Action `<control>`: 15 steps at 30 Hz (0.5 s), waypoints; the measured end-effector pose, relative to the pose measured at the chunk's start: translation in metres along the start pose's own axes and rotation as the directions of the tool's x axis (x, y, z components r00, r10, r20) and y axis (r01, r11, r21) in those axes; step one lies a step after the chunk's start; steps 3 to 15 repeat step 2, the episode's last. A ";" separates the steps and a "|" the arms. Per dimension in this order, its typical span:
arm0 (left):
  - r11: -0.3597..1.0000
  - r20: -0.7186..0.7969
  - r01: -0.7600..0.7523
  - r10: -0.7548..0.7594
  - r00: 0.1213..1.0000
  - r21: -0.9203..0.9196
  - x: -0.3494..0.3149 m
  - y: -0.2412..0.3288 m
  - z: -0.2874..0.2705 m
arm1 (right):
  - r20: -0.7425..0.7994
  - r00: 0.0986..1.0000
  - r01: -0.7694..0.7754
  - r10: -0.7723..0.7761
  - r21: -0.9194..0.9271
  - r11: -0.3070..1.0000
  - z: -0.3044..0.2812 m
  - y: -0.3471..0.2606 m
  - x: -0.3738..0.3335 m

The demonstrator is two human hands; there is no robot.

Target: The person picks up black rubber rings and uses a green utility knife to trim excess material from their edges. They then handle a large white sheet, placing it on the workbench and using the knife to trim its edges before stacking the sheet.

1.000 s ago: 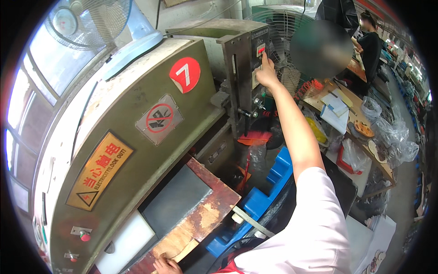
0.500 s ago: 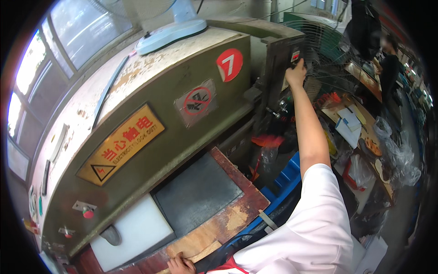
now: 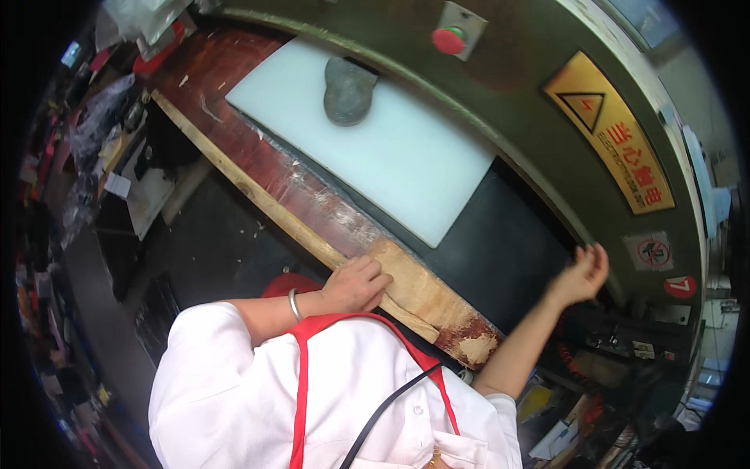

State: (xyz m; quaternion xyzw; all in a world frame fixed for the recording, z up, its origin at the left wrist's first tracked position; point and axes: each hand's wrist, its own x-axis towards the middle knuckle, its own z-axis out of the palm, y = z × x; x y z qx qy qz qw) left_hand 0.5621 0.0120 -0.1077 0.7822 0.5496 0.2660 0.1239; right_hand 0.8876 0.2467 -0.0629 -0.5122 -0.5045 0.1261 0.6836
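Observation:
My left hand (image 3: 358, 283) rests at the front edge of the worn wooden bed (image 3: 418, 283), its fingers curled in and nothing visible in them. A bracelet circles that wrist. Over the dark plate (image 3: 512, 234) at the right, my right hand (image 3: 580, 275) is raised near the green machine body, fingers loosely bent and apart, holding nothing. Between the hands and the machine lies a thick white board (image 3: 375, 160). On its far part sits a dark grey, rounded flat piece (image 3: 349, 92) with a narrowed waist; neither hand touches it.
The green machine body (image 3: 500, 102) curves along the far side, carrying a red push button (image 3: 449, 40) and a yellow warning plate (image 3: 613, 133). A wooden rail (image 3: 242, 180) runs along the bed's front. Clear plastic bags (image 3: 141, 19) lie at the far left.
My right hand has come back from the switch box on the machine's right side to above the dark plate. The view has swung left. My left hand remains at the bed's front edge.

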 end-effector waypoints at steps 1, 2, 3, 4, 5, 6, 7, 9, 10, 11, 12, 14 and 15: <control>0.998 0.043 -0.055 0.056 0.998 -0.021 -0.002 -0.007 -0.002 | 0.089 0.995 -0.041 0.037 0.049 0.998 0.033 -0.012 -0.023; 0.993 0.078 -0.120 0.121 0.990 -0.008 0.007 -0.029 -0.003 | 0.206 0.978 -0.040 0.032 0.036 0.999 0.080 -0.021 -0.038; 0.993 0.078 -0.120 0.121 0.990 -0.008 0.007 -0.029 -0.003 | 0.206 0.978 -0.040 0.032 0.036 0.999 0.080 -0.021 -0.038; 0.993 0.078 -0.120 0.121 0.990 -0.008 0.007 -0.029 -0.003 | 0.206 0.978 -0.040 0.032 0.036 0.999 0.080 -0.021 -0.038; 0.993 0.078 -0.120 0.121 0.990 -0.008 0.007 -0.029 -0.003 | 0.206 0.978 -0.040 0.032 0.036 0.999 0.080 -0.021 -0.038; 0.993 0.078 -0.120 0.121 0.990 -0.008 0.007 -0.029 -0.003 | 0.206 0.978 -0.040 0.032 0.036 0.999 0.080 -0.021 -0.038; 0.993 0.078 -0.120 0.121 0.990 -0.008 0.007 -0.029 -0.003 | 0.206 0.978 -0.040 0.032 0.036 0.999 0.080 -0.021 -0.038; 0.993 0.078 -0.120 0.121 0.990 -0.008 0.007 -0.029 -0.003 | 0.206 0.978 -0.040 0.032 0.036 0.999 0.080 -0.021 -0.038; 0.993 0.078 -0.120 0.121 0.990 -0.008 0.007 -0.029 -0.003 | 0.206 0.978 -0.040 0.032 0.036 0.999 0.080 -0.021 -0.038; 0.993 0.078 -0.120 0.121 0.990 -0.008 0.007 -0.029 -0.003 | 0.206 0.978 -0.040 0.032 0.036 0.999 0.080 -0.021 -0.038; 0.993 0.078 -0.120 0.121 0.990 -0.008 0.007 -0.029 -0.003 | 0.206 0.978 -0.040 0.032 0.036 0.999 0.080 -0.021 -0.038; 0.993 0.078 -0.120 0.121 0.990 -0.008 0.007 -0.029 -0.003 | 0.206 0.978 -0.040 0.032 0.036 0.999 0.080 -0.021 -0.038; 0.993 0.078 -0.120 0.121 0.990 -0.008 0.007 -0.029 -0.003 | 0.206 0.978 -0.040 0.032 0.036 0.999 0.080 -0.021 -0.038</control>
